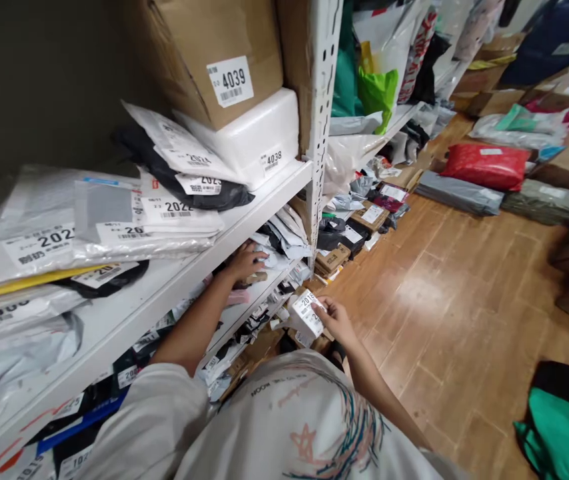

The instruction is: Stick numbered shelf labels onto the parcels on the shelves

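1. So, the right hand has a small white parcel pinched in its grip, fingertips on the right edge, and the printed label faces up.
2. That parcel is out in the air just in front of the lower shelf, near the foot of the white upright post, and it touches nothing else as far as I can tell.
3. The left hand is reached in under the white shelf board, lying on a pile of soft mailer bags. Its grip looks loosely spread, with the fingers flat on top and not wrapped around anything.
4. Up on that board sit a cardboard box marked 4039 and, under it, a white foam box marked 4038, with flat labelled bags stacked to the left.
5. Off to the right is wooden floor, with a red parcel far back among others and a green bag near the right edge.
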A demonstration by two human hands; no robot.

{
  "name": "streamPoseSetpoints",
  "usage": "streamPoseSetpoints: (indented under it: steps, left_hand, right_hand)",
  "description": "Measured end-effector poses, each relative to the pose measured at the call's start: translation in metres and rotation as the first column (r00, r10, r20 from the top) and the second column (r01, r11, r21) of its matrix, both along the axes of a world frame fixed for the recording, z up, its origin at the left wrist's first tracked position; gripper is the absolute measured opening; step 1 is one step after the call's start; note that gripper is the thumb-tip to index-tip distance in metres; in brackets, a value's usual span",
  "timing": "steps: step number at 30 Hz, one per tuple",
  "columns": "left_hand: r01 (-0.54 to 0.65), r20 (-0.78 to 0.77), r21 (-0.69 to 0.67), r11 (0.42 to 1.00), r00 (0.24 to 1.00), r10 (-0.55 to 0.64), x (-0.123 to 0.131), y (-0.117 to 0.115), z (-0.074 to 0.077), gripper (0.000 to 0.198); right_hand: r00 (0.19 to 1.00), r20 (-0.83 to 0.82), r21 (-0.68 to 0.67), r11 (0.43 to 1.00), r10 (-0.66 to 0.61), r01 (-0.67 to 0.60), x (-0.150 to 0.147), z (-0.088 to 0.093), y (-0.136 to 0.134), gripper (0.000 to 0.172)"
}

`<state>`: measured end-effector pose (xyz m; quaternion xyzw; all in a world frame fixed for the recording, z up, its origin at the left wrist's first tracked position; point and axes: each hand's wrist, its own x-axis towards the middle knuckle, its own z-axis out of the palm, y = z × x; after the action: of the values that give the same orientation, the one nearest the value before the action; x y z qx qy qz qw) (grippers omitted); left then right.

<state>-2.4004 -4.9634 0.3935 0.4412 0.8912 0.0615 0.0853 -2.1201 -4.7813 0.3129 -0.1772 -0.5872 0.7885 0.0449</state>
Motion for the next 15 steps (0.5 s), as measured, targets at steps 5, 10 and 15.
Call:
streamPoseSetpoints:
  steps: [5,10,15]
  left_hand:
    - [0.038,0.006,-0.008,0.999,0.999,-0.038,-0.026,0.017,0.004,0.037]
    - [0.000,-0.047,-0.018,1.000,0.999,0.000,-0.011,-0.003,0.002,0.033]
    - [-0.091,-0.089,-0.058,0.994,0.992,0.086,-0.011,-0.008,-0.009,0.042]
  right_hand:
    - [0.999,-0.010,-0.004,0.999,0.040,-0.040,-0.010,-0.018,-0.010,0.035]
    - [0.993,-0.037,0.002,0.994,0.113,-0.113,-0.025,-0.024,-0.012,0.039]
    - [0.988,-0.108,0.021,0.993,0.114,-0.113,-0.059,-0.028,-0.012,0.037]
